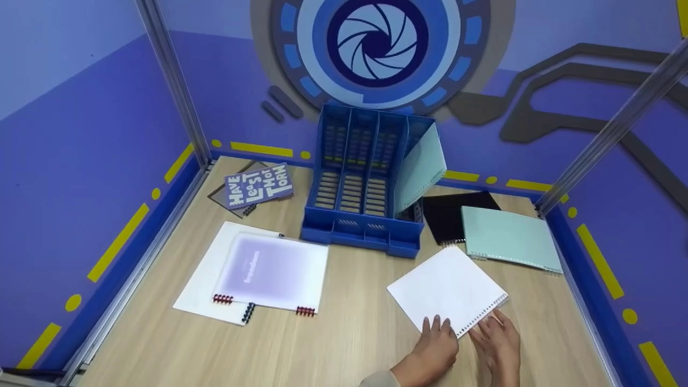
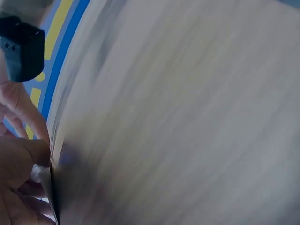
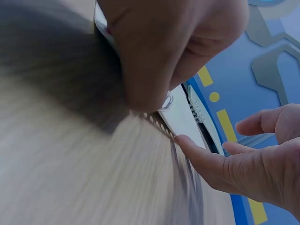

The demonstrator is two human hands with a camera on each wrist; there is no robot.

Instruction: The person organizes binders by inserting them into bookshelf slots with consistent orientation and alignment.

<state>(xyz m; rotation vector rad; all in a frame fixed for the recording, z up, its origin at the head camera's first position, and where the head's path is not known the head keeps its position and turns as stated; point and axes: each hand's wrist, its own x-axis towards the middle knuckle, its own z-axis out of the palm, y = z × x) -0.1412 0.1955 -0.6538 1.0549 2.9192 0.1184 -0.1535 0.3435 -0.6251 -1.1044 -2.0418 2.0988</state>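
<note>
A white spiral notebook point(image 1: 446, 290) lies at an angle on the right part of the table, its spiral edge towards the lower right. My left hand point(image 1: 434, 349) pinches its near corner, fingers on top; the left wrist view shows the thumb of this hand point(image 2: 21, 173) at the thin edge. My right hand point(image 1: 500, 341) is beside the spiral edge. In the right wrist view the right hand point(image 3: 262, 164) touches the spiral binding point(image 3: 161, 125) with the tip of one digit, the other fingers extended and apart from it.
A blue file rack point(image 1: 360, 215) stands at the back, a pale green notebook point(image 1: 424, 166) leaning in its right slot. Right of it lie a black notebook point(image 1: 451, 215) and another green notebook point(image 1: 510, 236). Leftward are a purple-covered notebook point(image 1: 269, 274), a white notebook point(image 1: 201, 285) and a lettered notebook point(image 1: 260, 185).
</note>
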